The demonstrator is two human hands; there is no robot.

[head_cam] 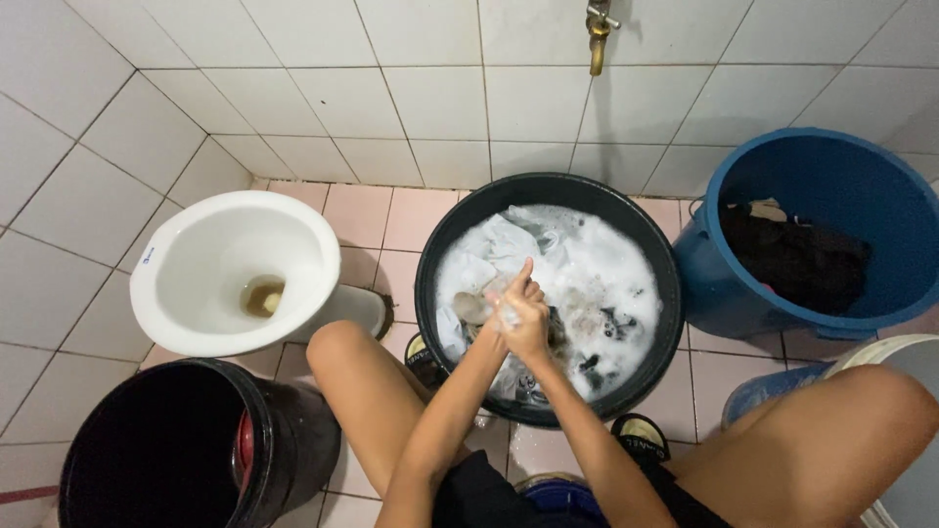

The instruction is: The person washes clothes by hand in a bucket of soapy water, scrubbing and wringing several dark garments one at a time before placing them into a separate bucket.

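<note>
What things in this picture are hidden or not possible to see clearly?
- Head view: the cloth between the left hand and right hand is mostly covered by fingers and suds.
- The black bucket inside is dark; only a red edge shows.
- The tap is cut by the top edge.

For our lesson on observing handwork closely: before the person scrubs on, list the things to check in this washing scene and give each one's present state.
1. Both hands meet on the cloth: left hand and right hand are pressed together over a bunched piece of white laundry. Ok.
2. Suds in the black basin: foam covers the water. Ok.
3. Tap running: no stream visible. Cannot tell.
4. Blue tub has room: dark clothes lie low inside. Ok.
5. Basin stands steady on the floor tiles: its base is hidden. Cannot tell.
</note>
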